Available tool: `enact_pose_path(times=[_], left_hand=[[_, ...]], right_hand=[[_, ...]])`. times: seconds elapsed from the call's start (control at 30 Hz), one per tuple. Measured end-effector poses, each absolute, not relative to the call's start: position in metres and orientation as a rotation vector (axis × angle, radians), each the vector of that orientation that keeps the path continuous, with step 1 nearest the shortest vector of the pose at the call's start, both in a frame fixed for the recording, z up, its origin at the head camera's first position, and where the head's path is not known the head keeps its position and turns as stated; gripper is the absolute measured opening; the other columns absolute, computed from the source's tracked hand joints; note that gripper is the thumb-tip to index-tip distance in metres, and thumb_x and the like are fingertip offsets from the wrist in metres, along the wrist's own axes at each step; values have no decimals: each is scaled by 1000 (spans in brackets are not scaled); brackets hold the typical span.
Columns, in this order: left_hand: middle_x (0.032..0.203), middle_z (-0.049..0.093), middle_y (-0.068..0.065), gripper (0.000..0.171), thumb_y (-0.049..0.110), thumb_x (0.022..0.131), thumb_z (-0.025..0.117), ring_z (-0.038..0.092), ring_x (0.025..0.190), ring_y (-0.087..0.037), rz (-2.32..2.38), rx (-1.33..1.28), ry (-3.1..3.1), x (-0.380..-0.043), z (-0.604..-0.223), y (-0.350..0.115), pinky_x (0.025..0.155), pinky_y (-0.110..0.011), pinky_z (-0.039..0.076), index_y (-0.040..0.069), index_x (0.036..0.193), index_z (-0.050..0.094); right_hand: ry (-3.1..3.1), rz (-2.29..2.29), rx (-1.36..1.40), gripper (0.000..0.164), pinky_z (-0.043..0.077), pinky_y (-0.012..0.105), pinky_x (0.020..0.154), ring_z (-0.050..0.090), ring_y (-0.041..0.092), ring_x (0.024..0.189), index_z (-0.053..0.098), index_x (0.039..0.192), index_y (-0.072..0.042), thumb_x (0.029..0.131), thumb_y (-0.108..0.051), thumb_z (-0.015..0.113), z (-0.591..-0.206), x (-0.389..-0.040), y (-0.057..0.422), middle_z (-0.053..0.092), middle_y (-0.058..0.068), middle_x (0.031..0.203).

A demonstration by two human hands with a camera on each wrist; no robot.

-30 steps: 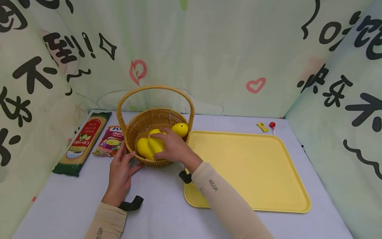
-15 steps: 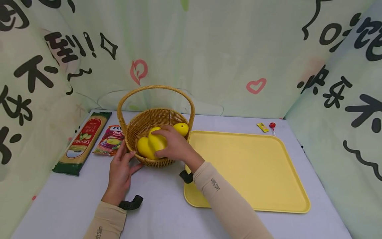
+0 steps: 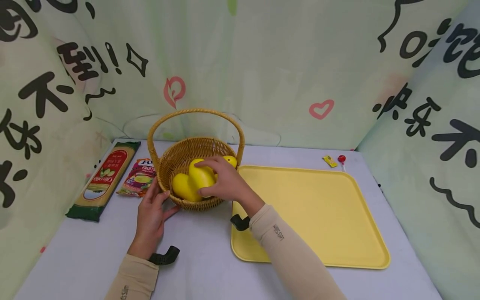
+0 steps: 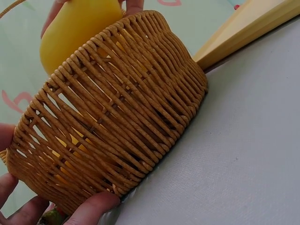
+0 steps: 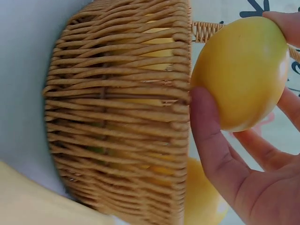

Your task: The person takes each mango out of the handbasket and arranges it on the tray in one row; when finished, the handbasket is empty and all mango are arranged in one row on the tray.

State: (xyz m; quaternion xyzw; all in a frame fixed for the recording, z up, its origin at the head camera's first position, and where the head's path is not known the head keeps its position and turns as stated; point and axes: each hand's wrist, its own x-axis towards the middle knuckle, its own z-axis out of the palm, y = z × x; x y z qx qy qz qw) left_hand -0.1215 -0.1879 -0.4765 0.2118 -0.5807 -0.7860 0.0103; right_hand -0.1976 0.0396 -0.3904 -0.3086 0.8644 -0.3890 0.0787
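Observation:
A wicker basket [image 3: 176, 156] with a tall handle stands on the grey table and holds yellow mangoes. My right hand [image 3: 221, 181] grips one yellow mango [image 3: 200, 175] and holds it just above the basket's rim; the same mango [image 5: 241, 70] fills the right wrist view, thumb and fingers around it. A second mango [image 3: 181, 186] lies at the basket's front and a third [image 3: 230, 160] at its back right. My left hand [image 3: 151, 210] rests against the basket's left front wall [image 4: 117, 122], fingers straight and touching it.
A yellow tray [image 3: 318, 212] lies right of the basket. Left of the basket are a long pasta packet [image 3: 105, 177] and a pink fruit-candy bag [image 3: 138, 177]. A red lollipop [image 3: 342, 159] and a small yellow sachet [image 3: 330, 160] sit at the back right. Printed cloth walls enclose the table.
My right hand has lifted the gripped mango up out of the basket and slightly to the right. The left hand has stayed against the basket.

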Motion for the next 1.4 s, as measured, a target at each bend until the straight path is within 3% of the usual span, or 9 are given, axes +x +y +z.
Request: enact_pose_path(times=[0.27,0.43,0.73,1.1,1.4], left_hand=[[178,18,11,68,21,111,54,34,159,-26,-2452,681,-1818,-121,-478,-187,103,-56,56,51,164,24],[178,17,12,69,21,111,54,32,160,-24,-2462,679,-1820,-120,-479,-188,103,-56,56,51,165,23],[178,16,13,68,22,111,52,30,160,-22,-2464,656,-1825,-118,-478,-187,106,-57,54,50,165,22],[178,16,14,67,23,112,52,33,159,-21,-2466,650,-1833,-118,-477,-188,105,-57,55,51,165,22],[178,18,14,67,23,112,52,35,157,-22,-2464,655,-1831,-119,-476,-188,105,-58,55,52,164,23]], right_hand=[[2522,-1344,-890,65,56,42,100,57,25,125,65,142,-21,80,-29,84,-397,-192,57,53,5,151],[2518,-1406,-883,66,55,51,106,57,27,129,65,143,-19,80,-26,86,-395,-185,68,52,4,154],[2443,-1562,-817,65,64,42,85,60,31,120,64,144,-23,83,-22,86,-394,-171,90,49,1,158],[2422,-1665,-745,69,63,49,89,57,38,133,61,149,-25,85,-19,86,-399,-162,114,42,3,166],[2450,-1690,-698,68,63,37,89,56,38,134,60,150,-22,87,-15,84,-393,-165,130,41,1,168]])
